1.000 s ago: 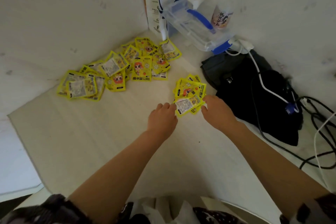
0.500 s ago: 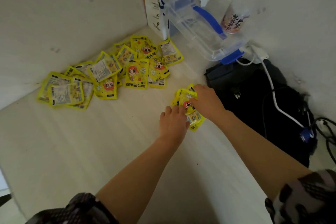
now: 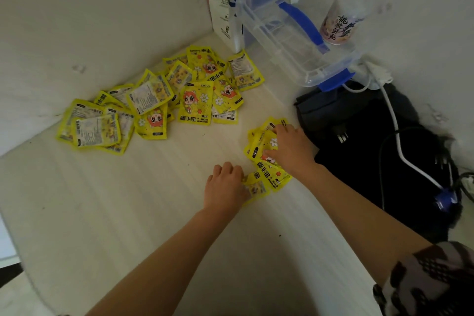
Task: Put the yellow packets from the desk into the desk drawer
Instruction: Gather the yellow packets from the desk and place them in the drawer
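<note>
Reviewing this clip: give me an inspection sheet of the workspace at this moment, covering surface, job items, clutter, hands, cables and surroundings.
Surface: pale desk top, set in a white-walled corner.
Job's things: small stack of yellow packets under both hands; large scattered pile of yellow packets farther back; the drawer is not in view.
Clutter: black bag, clear plastic box with blue handle, printed cup, white paper bag.
Hands: left hand grips the stack's near edge; right hand presses on top.
Cables: white cable and black cables across the bag.
Surroundings: nothing seen beyond the walls.
</note>
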A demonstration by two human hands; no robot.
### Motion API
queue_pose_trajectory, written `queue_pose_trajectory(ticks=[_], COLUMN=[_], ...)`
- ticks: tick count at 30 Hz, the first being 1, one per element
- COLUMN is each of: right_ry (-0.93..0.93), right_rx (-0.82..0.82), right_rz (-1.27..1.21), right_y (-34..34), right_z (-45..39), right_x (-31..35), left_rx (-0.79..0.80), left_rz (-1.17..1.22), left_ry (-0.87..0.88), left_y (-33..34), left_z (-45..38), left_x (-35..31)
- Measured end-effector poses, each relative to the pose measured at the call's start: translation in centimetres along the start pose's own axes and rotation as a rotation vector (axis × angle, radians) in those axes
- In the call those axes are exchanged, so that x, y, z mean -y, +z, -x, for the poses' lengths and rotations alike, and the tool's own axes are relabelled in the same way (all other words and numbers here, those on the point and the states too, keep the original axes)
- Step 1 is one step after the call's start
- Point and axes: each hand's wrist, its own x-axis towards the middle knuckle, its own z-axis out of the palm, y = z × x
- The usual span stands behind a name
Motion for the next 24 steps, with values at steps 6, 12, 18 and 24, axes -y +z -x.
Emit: queue_pose_trajectory(ticks=[6, 12, 18, 24], right_ry=[0.002, 0.02, -0.148, -0.269], right_rx=[-0.054, 0.001, 0.074, 0.077], right_rz=[-0.137, -0.167, 0.039, 0.135], right_y=[0.5, 1.0, 1.5, 1.6], right_z=[2.4, 5.5, 5.9, 4.0], right_x=[-1.0, -3.4, -3.9, -3.3], left_rx=[0.053, 0.011, -0.103, -0.057], left_rz=[0.042, 0.263, 0.443, 0.447], left_ry=[-0.011, -0.075, -0.099, -0.08], left_y=[-0.9, -3.3, -5.5, -5.2], left_z=[0.3, -1.5, -5.9, -9.4], left_x=[0.5, 0.3, -1.5, -4.1])
